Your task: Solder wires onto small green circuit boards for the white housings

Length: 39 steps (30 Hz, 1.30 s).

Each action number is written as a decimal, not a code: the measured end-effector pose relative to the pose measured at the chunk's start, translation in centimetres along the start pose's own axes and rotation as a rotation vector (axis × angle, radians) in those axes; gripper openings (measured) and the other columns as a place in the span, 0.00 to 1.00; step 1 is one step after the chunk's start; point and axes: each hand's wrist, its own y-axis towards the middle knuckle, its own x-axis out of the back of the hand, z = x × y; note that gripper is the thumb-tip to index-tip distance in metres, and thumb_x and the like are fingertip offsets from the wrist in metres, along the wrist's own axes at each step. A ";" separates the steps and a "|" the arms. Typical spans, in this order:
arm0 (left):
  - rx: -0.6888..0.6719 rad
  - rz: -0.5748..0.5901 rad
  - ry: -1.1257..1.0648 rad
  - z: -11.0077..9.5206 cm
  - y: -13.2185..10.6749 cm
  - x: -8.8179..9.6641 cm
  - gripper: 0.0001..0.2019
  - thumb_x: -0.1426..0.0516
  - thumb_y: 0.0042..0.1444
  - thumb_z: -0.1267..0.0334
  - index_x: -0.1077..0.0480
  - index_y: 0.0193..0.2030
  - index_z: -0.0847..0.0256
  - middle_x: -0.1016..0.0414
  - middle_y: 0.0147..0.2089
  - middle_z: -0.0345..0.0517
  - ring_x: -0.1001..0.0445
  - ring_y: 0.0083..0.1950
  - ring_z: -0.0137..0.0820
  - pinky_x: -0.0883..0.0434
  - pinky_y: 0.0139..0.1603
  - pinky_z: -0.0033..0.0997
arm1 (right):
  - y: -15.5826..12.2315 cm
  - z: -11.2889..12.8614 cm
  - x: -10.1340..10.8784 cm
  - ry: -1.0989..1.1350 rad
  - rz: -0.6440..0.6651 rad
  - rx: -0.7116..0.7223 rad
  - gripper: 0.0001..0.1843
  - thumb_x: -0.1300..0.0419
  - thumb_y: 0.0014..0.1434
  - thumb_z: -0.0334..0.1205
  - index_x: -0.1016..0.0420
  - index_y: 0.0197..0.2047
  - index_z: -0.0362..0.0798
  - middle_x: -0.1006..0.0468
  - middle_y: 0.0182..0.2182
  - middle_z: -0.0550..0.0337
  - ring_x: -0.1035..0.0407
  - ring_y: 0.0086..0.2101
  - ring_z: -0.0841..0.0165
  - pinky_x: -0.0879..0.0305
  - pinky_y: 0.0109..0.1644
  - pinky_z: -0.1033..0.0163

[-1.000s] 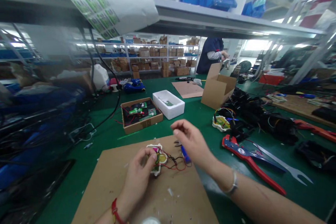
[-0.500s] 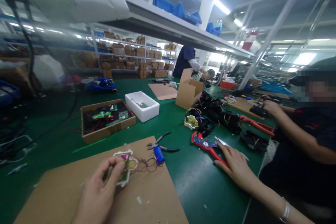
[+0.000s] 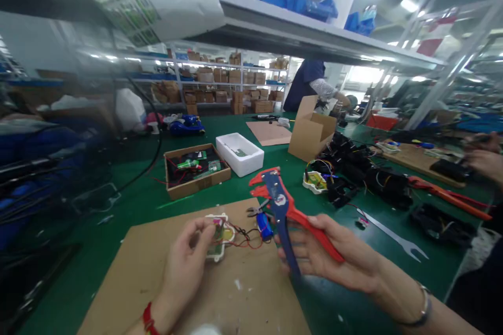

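Note:
With thumb and fingers pinched, my left hand (image 3: 187, 251) grips a small circuit board in a white plastic housing (image 3: 217, 257), low over the cardboard sheet (image 3: 157, 288). Red and black wires run from it to a blue battery pack (image 3: 264, 226). My right hand (image 3: 330, 251) holds a red and blue wire stripper (image 3: 280, 200) by its handles, jaws pointing away to the upper left. Diagonal cutters (image 3: 255, 211) lie behind the battery, partly hidden by the stripper.
A cardboard tray (image 3: 198, 188) of electronic parts and a white foam box (image 3: 240, 162) stand behind. Black housings (image 3: 387, 183) are piled to the right, near an open-ended wrench (image 3: 396, 238) and an open carton (image 3: 310, 133). A co-worker's hand (image 3: 485, 159) is at far right.
My right hand has picked the wire stripper up off the table and brought it left, uncovering the wrench. The view has turned to the right. My left hand still grips the board.

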 end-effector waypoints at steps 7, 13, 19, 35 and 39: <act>-0.044 -0.062 -0.002 0.0 -0.3 -0.2 0.10 0.47 0.60 0.55 0.34 0.34 0.58 0.32 0.31 0.38 0.33 0.33 0.29 0.35 0.33 0.26 | 5.6 -3.1 -0.6 0.217 0.095 -0.221 0.31 0.51 0.62 0.57 0.28 0.48 0.35 0.23 0.40 0.46 0.28 0.36 0.65 0.34 0.42 0.60; -0.029 -0.097 0.074 0.0 -0.4 -0.3 0.08 0.47 0.61 0.57 0.33 0.35 0.57 0.30 0.32 0.38 0.32 0.34 0.28 0.36 0.36 0.28 | 4.9 -4.2 0.1 0.249 0.149 -0.308 0.34 0.54 0.64 0.60 0.32 0.56 0.39 0.24 0.39 0.47 0.27 0.35 0.65 0.34 0.42 0.60; -0.045 -0.099 0.173 0.0 -0.5 -0.1 0.07 0.47 0.62 0.58 0.32 0.36 0.56 0.28 0.35 0.40 0.30 0.38 0.32 0.37 0.39 0.31 | 4.8 -4.0 0.1 0.267 0.168 -0.317 0.32 0.53 0.64 0.59 0.33 0.57 0.41 0.23 0.40 0.47 0.26 0.37 0.64 0.33 0.42 0.59; -0.186 -0.135 0.382 -1.4 -0.8 0.3 0.04 0.43 0.59 0.66 0.31 0.32 0.57 0.28 0.32 0.37 0.33 0.36 0.31 0.40 0.40 0.33 | 4.6 -3.8 0.6 0.107 0.108 -0.296 0.29 0.49 0.62 0.60 0.29 0.53 0.44 0.22 0.35 0.52 0.26 0.32 0.67 0.33 0.36 0.64; -0.189 -0.145 0.384 -1.3 -0.7 0.3 0.05 0.43 0.59 0.65 0.31 0.31 0.57 0.27 0.32 0.37 0.32 0.36 0.31 0.39 0.39 0.33 | 4.4 -3.9 0.7 0.050 0.089 -0.297 0.28 0.48 0.61 0.60 0.28 0.52 0.45 0.23 0.36 0.52 0.26 0.33 0.67 0.33 0.37 0.63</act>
